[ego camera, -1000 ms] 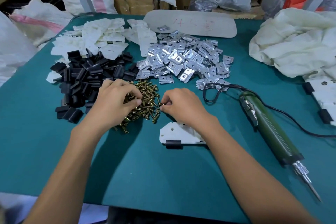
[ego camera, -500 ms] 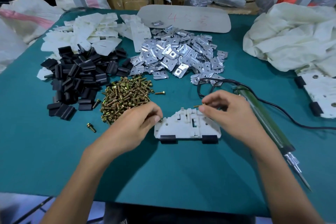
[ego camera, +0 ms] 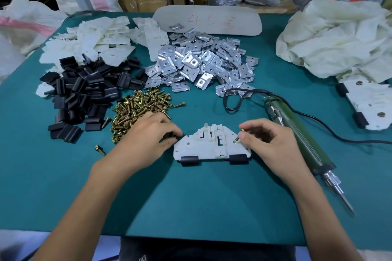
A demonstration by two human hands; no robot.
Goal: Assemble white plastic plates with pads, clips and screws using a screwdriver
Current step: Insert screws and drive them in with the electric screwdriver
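A white plastic plate [ego camera: 210, 144] with two black pads on its near edge lies flat in the middle of the green table. My right hand [ego camera: 265, 142] pinches a brass screw [ego camera: 239, 135] over the plate's right end, tip down at a hole. My left hand [ego camera: 148, 133] has its fingers curled at the plate's left corner, and a brass screw seems to sit between them. The brass screw pile [ego camera: 137, 112] lies just behind my left hand. The green electric screwdriver [ego camera: 301, 133] lies on the table right of my right hand, bit towards me.
Black pads [ego camera: 84, 93] are heaped at the left, white plates [ego camera: 93, 38] behind them, metal clips [ego camera: 201, 63] at centre back. An assembled plate [ego camera: 369, 101] lies far right under a white bag [ego camera: 335, 34]. The screwdriver's cord [ego camera: 235, 99] loops behind. Loose screws [ego camera: 99, 149] lie near my left arm.
Both hands left the screw pile and came to the plate. My right hand carried a screw to the plate's right end and lowered it; my left hand settled at the left corner.
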